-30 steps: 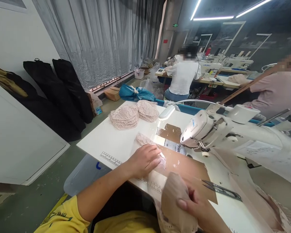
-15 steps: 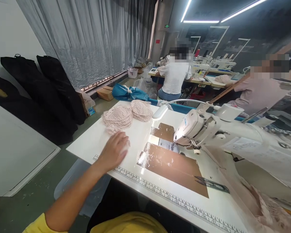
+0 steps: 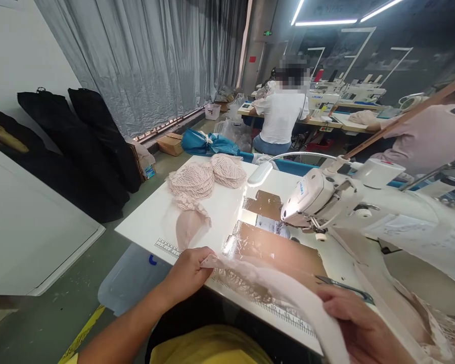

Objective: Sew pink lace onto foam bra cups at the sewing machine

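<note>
My left hand pinches one end of a pale pink strip of lace-edged fabric at the front edge of the white table. The strip stretches across to my right hand, whose fingers are closed on it farther along. Beyond my left hand a single sheer lace-trimmed cup piece lies on the table. Behind that sit two piles of pink lace pieces. Partly hidden by my right hand, a pair of thread snips rests near the brown cover sheet.
A white sewing machine stands on the right of the table, its lamp behind the needle area. More pink fabric hangs at the right. Below the left edge is a plastic bin. Two people sit at machines ahead.
My left hand has drawn nearer, leaving the sheer cup piece flat on the table, and now holds the pink strip's end. My right hand has come into view with the strip.
</note>
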### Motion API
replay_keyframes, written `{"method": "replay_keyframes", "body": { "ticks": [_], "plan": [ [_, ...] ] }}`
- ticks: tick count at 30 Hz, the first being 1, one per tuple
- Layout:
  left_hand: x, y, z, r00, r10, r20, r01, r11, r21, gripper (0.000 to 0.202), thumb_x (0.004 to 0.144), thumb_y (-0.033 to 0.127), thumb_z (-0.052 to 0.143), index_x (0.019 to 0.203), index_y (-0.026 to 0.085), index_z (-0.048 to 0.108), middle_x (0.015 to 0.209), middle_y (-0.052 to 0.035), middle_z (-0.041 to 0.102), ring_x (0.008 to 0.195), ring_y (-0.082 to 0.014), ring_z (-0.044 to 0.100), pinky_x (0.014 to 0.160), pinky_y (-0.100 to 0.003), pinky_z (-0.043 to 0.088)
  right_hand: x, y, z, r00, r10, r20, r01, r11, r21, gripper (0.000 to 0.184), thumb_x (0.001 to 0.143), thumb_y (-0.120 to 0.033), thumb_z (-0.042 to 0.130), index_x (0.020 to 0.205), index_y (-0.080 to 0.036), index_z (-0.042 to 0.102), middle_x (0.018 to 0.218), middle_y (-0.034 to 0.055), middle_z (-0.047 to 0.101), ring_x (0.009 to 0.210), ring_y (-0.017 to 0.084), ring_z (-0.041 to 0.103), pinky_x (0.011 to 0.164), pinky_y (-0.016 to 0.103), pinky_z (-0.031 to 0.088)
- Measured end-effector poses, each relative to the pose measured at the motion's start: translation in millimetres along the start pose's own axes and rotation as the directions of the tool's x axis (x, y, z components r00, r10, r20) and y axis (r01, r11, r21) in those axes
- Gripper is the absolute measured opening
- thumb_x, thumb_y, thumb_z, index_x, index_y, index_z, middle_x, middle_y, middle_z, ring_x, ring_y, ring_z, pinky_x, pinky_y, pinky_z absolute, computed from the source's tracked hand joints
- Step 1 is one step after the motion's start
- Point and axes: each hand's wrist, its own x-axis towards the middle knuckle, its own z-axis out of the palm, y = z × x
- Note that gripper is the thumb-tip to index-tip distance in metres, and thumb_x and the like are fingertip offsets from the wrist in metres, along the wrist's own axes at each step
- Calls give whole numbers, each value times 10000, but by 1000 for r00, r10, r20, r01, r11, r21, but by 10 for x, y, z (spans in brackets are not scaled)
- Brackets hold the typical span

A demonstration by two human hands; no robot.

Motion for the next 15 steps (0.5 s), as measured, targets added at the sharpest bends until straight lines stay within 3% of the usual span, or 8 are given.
{"method": "replay_keyframes", "body": {
  "ticks": [2, 3, 4, 6, 7, 9, 12, 15],
  "plan": [
    [-35, 61, 4, 979, 39, 201, 9, 972, -233, 301, 916, 355, 465, 826, 122, 633, 718, -26, 597, 660, -135, 542, 608, -226, 418, 53, -31, -14, 999, 50, 9, -49, 991, -122, 118, 749, -340, 677, 847, -277, 658, 932, 75, 666, 891, 269, 585, 740, 330, 474],
    [-56, 123, 18, 944, 118, 309, -1, 935, -355, 346, 924, 407, 460, 893, 118, 648, 770, -48, 618, 693, -149, 568, 625, -235, 445, 82, -45, 15, 988, 89, 126, -72, 988, -135, 127, 778, -369, 640, 846, -267, 671, 896, 67, 671, 829, 251, 590, 702, 315, 474],
    [-74, 198, 35, 896, 218, 388, -20, 890, -455, 372, 917, 440, 476, 990, 121, 653, 858, -77, 641, 753, -171, 597, 655, -251, 474, 105, -51, 60, 942, 140, 306, -118, 989, -87, 161, 796, -395, 612, 821, -251, 679, 840, 55, 669, 773, 232, 592, 663, 299, 474],
    [-87, 347, 72, 825, 378, 420, -119, 843, -525, 448, 867, 449, 572, 1204, 156, 600, 1103, -131, 625, 909, -221, 617, 742, -291, 514, 120, -25, 169, 754, 211, 623, -301, 953, 42, 210, 797, -407, 608, 758, -215, 682, 736, 28, 650, 696, 207, 585, 610, 280, 473],
    [-79, 403, 92, 824, 408, 394, -190, 853, -487, 520, 832, 433, 628, 1282, 183, 557, 1222, -145, 580, 1003, -247, 600, 811, -322, 516, 109, 8, 222, 664, 229, 712, -399, 914, 79, 205, 772, -395, 641, 721, -200, 680, 696, 16, 639, 679, 202, 581, 602, 279, 473],
    [-32, 457, 135, 859, 392, 330, -291, 903, -315, 666, 761, 413, 712, 1362, 227, 493, 1392, -146, 465, 1188, -298, 505, 987, -413, 442, 61, 99, 311, 572, 301, 763, -562, 821, 97, 186, 691, -362, 724, 658, -186, 676, 637, 0, 622, 662, 203, 573, 599, 290, 475],
    [72, 394, 203, 893, 224, 391, -152, 967, -206, 871, 680, 418, 779, 1438, 253, 382, 1455, -130, 397, 1269, -330, 426, 1061, -480, 358, -7, 223, 391, 536, 404, 741, -688, 718, 106, 228, 640, -392, 762, 603, -188, 666, 570, 3, 600, 614, 209, 571, 575, 317, 480],
    [144, 273, 242, 807, 101, 582, 153, 915, -372, 803, 681, 374, 769, 1391, 200, 437, 1231, -115, 575, 1039, -268, 587, 870, -381, 500, -38, 226, 384, 571, 434, 697, -730, 656, 190, 278, 629, -443, 775, 725, -198, 686, 607, 11, 619, 584, 197, 577, 576, 325, 487]
  ]
}}
